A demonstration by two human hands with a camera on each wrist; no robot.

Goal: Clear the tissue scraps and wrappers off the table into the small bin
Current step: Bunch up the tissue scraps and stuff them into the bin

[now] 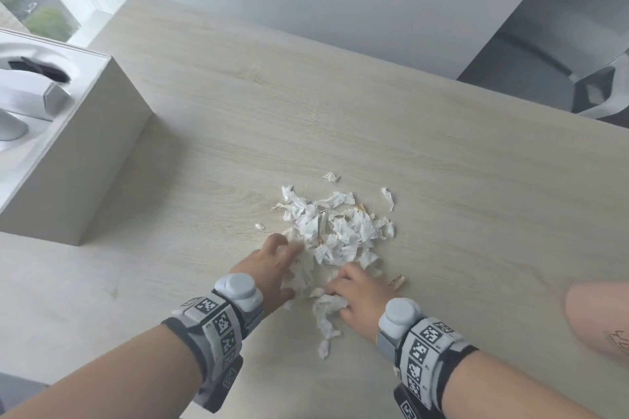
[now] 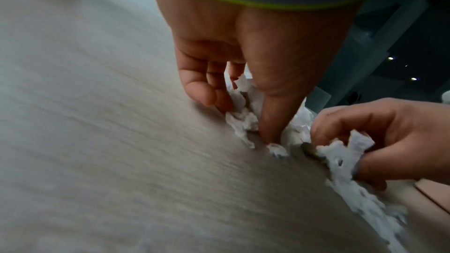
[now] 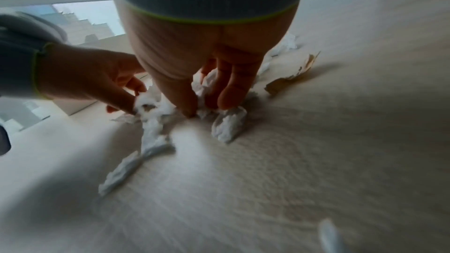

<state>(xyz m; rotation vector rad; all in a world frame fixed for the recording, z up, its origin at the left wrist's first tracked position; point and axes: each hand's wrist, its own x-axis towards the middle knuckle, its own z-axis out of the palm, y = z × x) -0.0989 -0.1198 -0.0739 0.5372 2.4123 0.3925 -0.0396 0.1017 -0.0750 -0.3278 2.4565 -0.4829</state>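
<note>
Both hands are down at the near edge of a heap of torn tissue scraps on the pale wooden bench. The left hand has its fingers curled into the pile's left side, thumb and fingertips pinching white tissue against the bench. The right hand pinches a long ragged strip that trails toward the person. Coming at the heap from either side looks meant to rake it together, so one lift takes a good share instead of picking bits singly. A brown wrapper scrap lies just beside the right hand, and a few stray tissue bits sit apart on the far side; I'd guess these need a second pass. A white box stands to the left. I can't see the small bin from here.
</note>
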